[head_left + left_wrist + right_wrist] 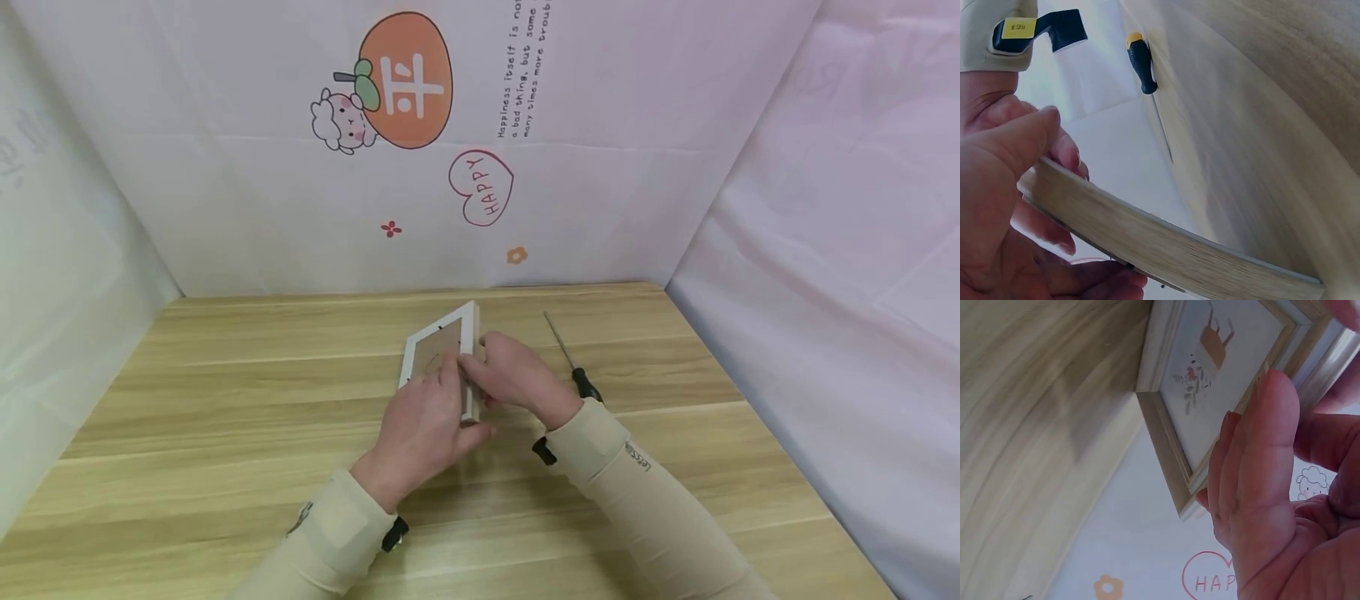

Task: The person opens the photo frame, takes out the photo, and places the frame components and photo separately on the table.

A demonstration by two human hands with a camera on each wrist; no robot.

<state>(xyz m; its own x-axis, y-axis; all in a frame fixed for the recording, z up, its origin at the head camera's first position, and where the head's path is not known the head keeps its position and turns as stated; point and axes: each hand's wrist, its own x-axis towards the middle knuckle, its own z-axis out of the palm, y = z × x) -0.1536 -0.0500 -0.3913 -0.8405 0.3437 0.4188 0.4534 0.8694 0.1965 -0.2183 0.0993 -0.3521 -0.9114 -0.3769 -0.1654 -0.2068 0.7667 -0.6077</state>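
A picture frame point(470, 329) stands tilted on the table, its brown backing point(438, 342) and small dark tabs facing me. My left hand point(420, 429) holds it by the near lower part, fingertips on the backing and thumb past the edge. Over at the right side, my right hand point(513, 375) grips the frame's edge, with its thumb on the back and its fingers round the front. In the right wrist view those fingers point(1272, 431) lie across the front, where a printed picture point(1210, 356) shows inside a wood-toned border. The left wrist view looks along the wood-grained side point(1147, 244).
A screwdriver point(585, 383) with a black and yellow handle lies right of the frame, partly behind the right forearm, its shaft pointing away. White printed cloth point(300, 217) hangs behind the wood-grain table point(225, 417) and along both sides.
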